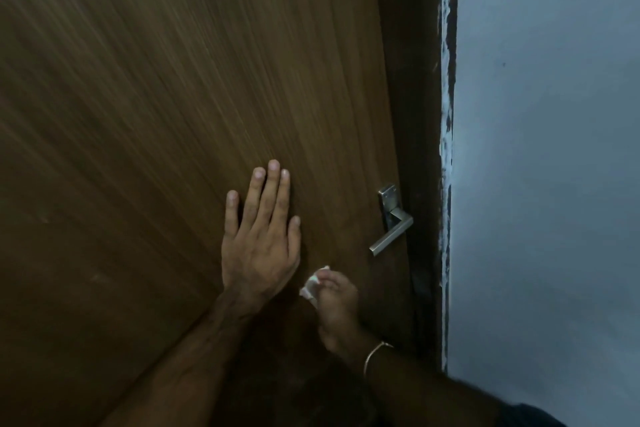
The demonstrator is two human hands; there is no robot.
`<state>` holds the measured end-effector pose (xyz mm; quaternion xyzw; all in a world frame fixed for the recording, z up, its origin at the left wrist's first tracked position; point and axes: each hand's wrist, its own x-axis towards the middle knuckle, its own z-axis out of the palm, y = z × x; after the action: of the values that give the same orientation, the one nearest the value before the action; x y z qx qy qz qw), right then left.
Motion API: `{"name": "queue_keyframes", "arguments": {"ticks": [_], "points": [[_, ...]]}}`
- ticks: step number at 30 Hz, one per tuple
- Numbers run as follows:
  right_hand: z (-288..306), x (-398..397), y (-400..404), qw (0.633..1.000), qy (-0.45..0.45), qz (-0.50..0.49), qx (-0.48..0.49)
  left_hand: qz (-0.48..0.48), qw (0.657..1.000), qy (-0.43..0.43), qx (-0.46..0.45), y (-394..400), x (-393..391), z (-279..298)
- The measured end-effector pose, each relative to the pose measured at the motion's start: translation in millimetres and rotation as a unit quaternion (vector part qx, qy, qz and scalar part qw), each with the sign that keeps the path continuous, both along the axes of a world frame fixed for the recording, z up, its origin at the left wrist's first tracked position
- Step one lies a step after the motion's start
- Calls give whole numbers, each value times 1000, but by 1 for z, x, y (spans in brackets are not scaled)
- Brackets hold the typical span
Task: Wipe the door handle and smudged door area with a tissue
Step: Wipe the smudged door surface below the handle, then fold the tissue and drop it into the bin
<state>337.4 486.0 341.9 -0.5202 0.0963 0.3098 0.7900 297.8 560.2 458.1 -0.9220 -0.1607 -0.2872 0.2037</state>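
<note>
One tissue (313,282), seemingly crumpled, one handle (391,220), two hands.

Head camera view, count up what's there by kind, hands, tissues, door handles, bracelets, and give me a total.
Hands: 2, left hand flat on the door, right hand gripping the tissue
Tissues: 1, tissue
Door handles: 1, handle
Bracelets: 1, bracelet
Total: 5

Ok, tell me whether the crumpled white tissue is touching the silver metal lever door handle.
Apart. The head view shows the crumpled white tissue below-left of the silver metal lever door handle, with bare brown wooden door between them.
</note>
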Motion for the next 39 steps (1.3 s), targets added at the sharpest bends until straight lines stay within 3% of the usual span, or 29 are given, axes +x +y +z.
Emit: {"name": "queue_keyframes", "arguments": {"ticks": [7, 13, 15, 16, 18, 19, 20, 25, 29, 32, 34, 37, 39], "points": [[92, 29, -10, 964, -38, 47, 259, -83, 990, -60, -99, -5, -11, 6], [137, 65, -53, 936, -45, 58, 344, -109, 962, -162, -190, -32, -2, 16], [141, 66, -70, 935, -62, 87, 338, -129, 919, -203, -313, -44, 3, 26], [143, 66, -77, 935, -73, 95, 334, -135, 871, -217, -420, -51, 6, 34], [148, 67, -93, 936, -106, 104, 319, -169, 714, -238, -636, -68, 13, 49], [151, 68, -102, 937, -129, 110, 304, -188, 651, -244, -694, -76, 16, 54], [155, 68, -111, 940, -155, 113, 283, -201, 619, -243, -719, -83, 20, 57], [169, 72, -157, 933, -287, 123, 179, -264, 527, -251, -768, -109, 34, 64], [175, 74, -178, 929, -350, 62, 108, -320, 560, -241, -726, -133, 45, 67], [176, 74, -191, 927, -371, 3, 58, -348, 547, -219, -729, -146, 52, 66], [176, 73, -202, 927, -371, -15, 46, -356, 518, -194, -753, -156, 57, 65], [174, 68, -221, 922, -380, -73, 33, -374, 436, -167, -801, -167, 65, 60], [167, 62, -232, 905, -406, -124, -17, -390, 421, -130, -809, -176, 73, 56]]}}
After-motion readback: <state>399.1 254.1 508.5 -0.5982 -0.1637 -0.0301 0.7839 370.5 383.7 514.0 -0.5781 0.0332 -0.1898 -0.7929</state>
